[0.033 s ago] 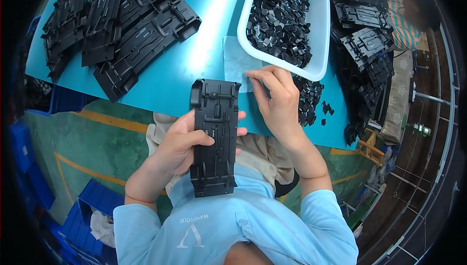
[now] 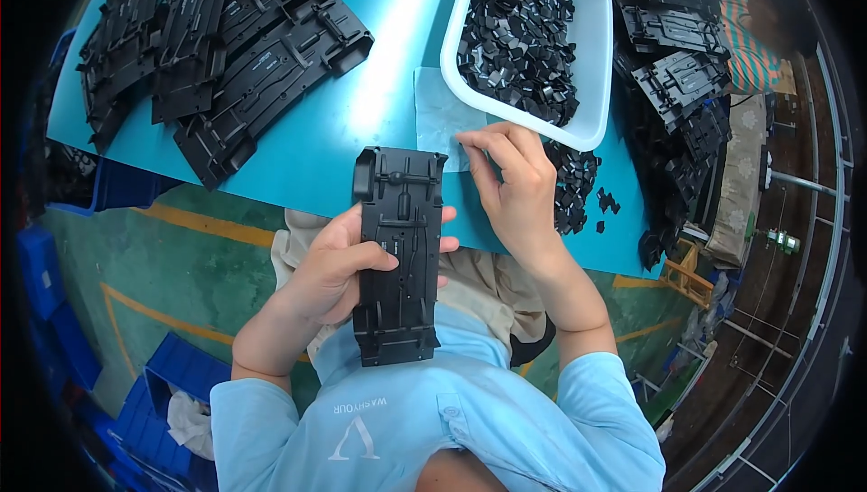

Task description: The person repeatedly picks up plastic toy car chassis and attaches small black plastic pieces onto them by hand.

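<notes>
My left hand [image 2: 339, 262] is closed round a long black plastic toy-car chassis [image 2: 402, 298], thumb across its face and fingertips showing past the right edge. The chassis is upright in front of my shirt, with moulded axle shapes at both ends. To its upper right, my right hand [image 2: 519, 181] is in a pinch above the table edge; whatever is between thumb and forefinger is too small to make out. Beyond that hand stands a white plastic tub [image 2: 591, 86] holding many small black plastic pieces [image 2: 519, 41]. More such pieces [image 2: 573, 185] lie loose beside the tub.
Stacked black chassis [image 2: 262, 68] cover the left of the blue-green table [image 2: 298, 167]; another pile [image 2: 677, 86] lines its right side. A clear plastic sheet [image 2: 438, 117] lies by the tub. Blue crates [image 2: 172, 402] stand on the floor at left. Another person's striped sleeve [image 2: 750, 45] shows far right.
</notes>
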Tool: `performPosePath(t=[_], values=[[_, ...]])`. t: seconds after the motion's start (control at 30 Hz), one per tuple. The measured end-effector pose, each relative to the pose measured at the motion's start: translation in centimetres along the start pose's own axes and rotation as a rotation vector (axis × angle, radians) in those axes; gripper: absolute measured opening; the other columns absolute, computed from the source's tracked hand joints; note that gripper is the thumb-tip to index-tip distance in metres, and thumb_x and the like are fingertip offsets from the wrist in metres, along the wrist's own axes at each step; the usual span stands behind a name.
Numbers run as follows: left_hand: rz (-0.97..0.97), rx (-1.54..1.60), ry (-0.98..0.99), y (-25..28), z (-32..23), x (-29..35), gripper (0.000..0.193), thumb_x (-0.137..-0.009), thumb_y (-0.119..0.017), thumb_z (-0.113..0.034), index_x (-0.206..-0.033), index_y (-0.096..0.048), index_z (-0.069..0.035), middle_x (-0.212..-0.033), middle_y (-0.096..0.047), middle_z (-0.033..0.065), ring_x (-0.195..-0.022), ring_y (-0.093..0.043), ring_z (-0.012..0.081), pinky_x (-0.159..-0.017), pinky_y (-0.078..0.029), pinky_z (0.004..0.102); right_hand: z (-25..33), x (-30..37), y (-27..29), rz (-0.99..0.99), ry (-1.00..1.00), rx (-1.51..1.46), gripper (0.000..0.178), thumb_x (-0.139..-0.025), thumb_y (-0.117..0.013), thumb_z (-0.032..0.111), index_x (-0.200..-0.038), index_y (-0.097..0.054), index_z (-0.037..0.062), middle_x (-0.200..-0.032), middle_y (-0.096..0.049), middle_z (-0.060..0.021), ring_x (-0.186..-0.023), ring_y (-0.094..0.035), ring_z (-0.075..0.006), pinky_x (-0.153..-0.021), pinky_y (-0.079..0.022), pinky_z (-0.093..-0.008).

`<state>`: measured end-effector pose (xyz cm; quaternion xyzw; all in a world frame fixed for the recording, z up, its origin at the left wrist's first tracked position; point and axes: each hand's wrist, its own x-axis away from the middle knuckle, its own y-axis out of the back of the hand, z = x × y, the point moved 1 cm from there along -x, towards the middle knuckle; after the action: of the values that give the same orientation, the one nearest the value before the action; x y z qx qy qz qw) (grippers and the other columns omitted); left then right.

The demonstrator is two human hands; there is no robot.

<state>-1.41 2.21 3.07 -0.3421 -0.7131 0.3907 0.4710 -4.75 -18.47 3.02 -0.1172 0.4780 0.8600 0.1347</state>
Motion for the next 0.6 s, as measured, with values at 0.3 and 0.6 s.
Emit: performPosePath(t=[0.3, 0.6], values=[[-0.002, -0.015, -0.008, -0.02, 0.07, 0.01, 0.063, -0.08, -0.045, 0.007, -0.141, -0.029, 0.005, -0.14, -0.042, 0.0274, -0.124, -0.052, 0.0387, -0.094, -0.052, 0.052, -0.26, 0.15, 0.06, -0.011, -0.024, -0.019, 0.018, -0.077, -0.07, -0.005, -0.092, -0.069, 0.0042, -0.084, -0.062, -0.0078, -0.073, -0.061, -0.0197, -0.059, -0.048, -0.0288], [-0.006, -0.024, -0.013, -0.04, 0.09, 0.03, 0.063, -0.078, -0.045, 0.008, -0.14, -0.031, 0.007, -0.14, -0.043, 0.0274, -0.123, -0.052, 0.0383, -0.094, -0.053, 0.0512, -0.26, 0.25, 0.36, 0.013, -0.086, -0.065, 0.016, -0.079, -0.069, -0.005, -0.092, -0.068, 0.0038, -0.084, -0.062, -0.0066, -0.07, -0.057, -0.0164, -0.057, -0.045, -0.0279]])
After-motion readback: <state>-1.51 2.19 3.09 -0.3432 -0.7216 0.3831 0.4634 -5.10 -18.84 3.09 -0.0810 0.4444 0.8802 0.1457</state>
